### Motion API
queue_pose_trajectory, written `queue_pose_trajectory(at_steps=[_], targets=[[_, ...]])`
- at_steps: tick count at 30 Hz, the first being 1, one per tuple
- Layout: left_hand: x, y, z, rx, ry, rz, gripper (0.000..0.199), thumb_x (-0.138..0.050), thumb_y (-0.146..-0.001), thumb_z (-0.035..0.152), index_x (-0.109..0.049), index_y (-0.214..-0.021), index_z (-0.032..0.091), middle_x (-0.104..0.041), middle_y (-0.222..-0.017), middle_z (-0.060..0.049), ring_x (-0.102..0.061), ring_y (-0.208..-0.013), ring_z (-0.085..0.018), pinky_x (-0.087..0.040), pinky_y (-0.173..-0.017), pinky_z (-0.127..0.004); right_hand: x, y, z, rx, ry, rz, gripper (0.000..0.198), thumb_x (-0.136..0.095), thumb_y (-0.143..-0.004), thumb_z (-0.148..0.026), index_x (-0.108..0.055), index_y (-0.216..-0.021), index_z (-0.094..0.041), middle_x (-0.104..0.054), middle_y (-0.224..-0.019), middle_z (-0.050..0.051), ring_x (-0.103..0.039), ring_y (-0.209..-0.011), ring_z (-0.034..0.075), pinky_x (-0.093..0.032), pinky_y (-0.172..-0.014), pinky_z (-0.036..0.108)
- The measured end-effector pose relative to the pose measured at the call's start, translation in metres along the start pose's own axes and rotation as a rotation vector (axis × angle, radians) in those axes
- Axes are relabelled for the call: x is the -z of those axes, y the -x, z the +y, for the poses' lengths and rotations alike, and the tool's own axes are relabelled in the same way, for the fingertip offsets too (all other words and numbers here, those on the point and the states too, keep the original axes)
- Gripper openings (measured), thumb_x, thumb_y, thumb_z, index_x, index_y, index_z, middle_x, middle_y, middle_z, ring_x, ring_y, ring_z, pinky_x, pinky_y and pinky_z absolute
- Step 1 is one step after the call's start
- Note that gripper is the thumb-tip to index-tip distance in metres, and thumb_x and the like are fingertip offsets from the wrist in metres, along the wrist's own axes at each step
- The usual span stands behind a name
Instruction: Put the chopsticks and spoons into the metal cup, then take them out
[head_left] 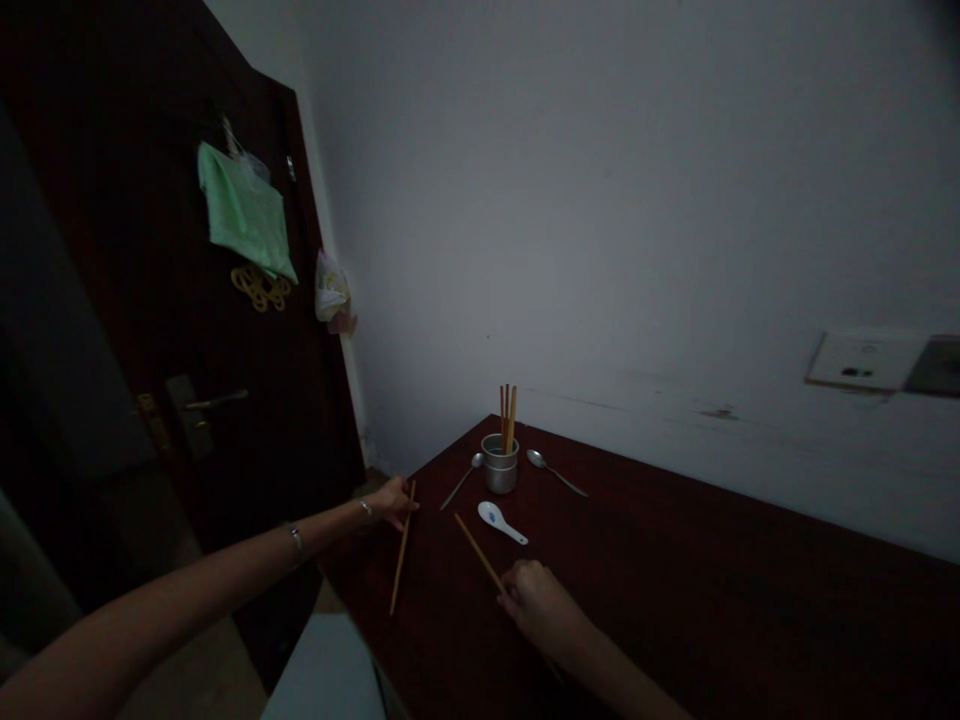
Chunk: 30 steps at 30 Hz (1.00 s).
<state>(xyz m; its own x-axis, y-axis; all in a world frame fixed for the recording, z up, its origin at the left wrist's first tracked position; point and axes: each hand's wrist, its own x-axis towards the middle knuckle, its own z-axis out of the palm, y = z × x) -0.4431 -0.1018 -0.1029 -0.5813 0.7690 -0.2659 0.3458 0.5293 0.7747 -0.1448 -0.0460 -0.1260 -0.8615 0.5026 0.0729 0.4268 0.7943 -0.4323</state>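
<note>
Near the table's left edge my left hand [393, 500] is closed on the upper end of a wooden chopstick [401, 568], which slants down toward me. Closer in, my right hand [541, 602] grips another wooden chopstick [477, 548] that points away to the upper left; its near end passes under the hand. Beyond them stands a metal cup [500, 472] with several chopsticks [511, 420] upright in it. One metal spoon [463, 480] lies left of the cup and a second metal spoon [559, 474] lies right of it. In front rests a white soup spoon [501, 522].
The dark red table [697, 560] runs along a pale wall [600, 220]. At left is a dark door [247, 390] with a green cloth [246, 212] hanging on it. A white plastic bag [331, 288] hangs beside the frame. A pale seat [326, 665] stands below the table's left edge.
</note>
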Motion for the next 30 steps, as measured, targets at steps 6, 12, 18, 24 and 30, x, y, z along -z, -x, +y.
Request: queue_pose_trajectory(at_steps=[6, 12, 18, 24, 30], targets=[[-0.009, -0.006, -0.008, 0.065, -0.099, 0.069, 0.033, -0.074, -0.054, 0.023, -0.045, -0.07, 0.017, -0.046, -0.044, 0.007, -0.055, -0.045, -0.016, -0.05, -0.048, -0.034, -0.005, 0.009, -0.004, 0.006, 0.085, -0.034, 0.02, -0.046, -0.079, -0.017, -0.065, -0.085, -0.013, -0.062, -0.093, 0.012, -0.06, -0.082, 0.021, -0.042, -0.071, 0.027], [-0.008, -0.009, -0.009, 0.026, -0.178, 0.011, 0.03, -0.072, -0.056, 0.029, -0.047, -0.051, 0.015, -0.048, -0.042, 0.002, -0.052, -0.042, -0.015, -0.05, -0.046, -0.032, -0.01, 0.007, -0.005, 0.009, 0.128, -0.018, 0.022, -0.045, -0.081, -0.016, -0.065, -0.088, -0.013, -0.062, -0.093, 0.012, -0.06, -0.084, 0.022, -0.043, -0.07, 0.028], [-0.009, -0.01, -0.007, 0.044, -0.209, -0.008, 0.03, -0.071, -0.058, 0.029, -0.048, -0.045, 0.015, -0.049, -0.041, -0.001, -0.051, -0.04, -0.015, -0.048, -0.045, -0.032, -0.007, 0.005, -0.008, -0.004, 0.174, -0.053, 0.022, -0.045, -0.083, -0.019, -0.065, -0.09, -0.013, -0.062, -0.095, 0.012, -0.061, -0.084, 0.023, -0.044, -0.068, 0.028], [0.004, -0.024, 0.007, -0.064, -0.359, 0.028, 0.034, -0.067, -0.06, 0.037, -0.047, -0.041, 0.016, -0.045, -0.04, 0.0, -0.047, -0.039, -0.014, -0.039, -0.041, -0.025, 0.001, 0.008, -0.015, 0.018, 0.218, -0.084, 0.02, -0.047, -0.081, -0.019, -0.065, -0.088, -0.014, -0.063, -0.094, 0.012, -0.062, -0.079, 0.021, -0.044, -0.064, 0.025], [0.01, -0.05, 0.075, -0.351, -0.276, 0.197, 0.02, -0.065, -0.06, 0.03, -0.055, -0.05, 0.015, -0.049, -0.044, 0.002, -0.048, -0.047, -0.012, -0.031, -0.044, -0.02, 0.047, -0.02, -0.004, 0.154, 0.056, 0.138, 0.019, -0.046, -0.081, -0.021, -0.064, -0.083, -0.016, -0.063, -0.084, 0.007, -0.06, -0.073, 0.017, -0.043, -0.064, 0.024]])
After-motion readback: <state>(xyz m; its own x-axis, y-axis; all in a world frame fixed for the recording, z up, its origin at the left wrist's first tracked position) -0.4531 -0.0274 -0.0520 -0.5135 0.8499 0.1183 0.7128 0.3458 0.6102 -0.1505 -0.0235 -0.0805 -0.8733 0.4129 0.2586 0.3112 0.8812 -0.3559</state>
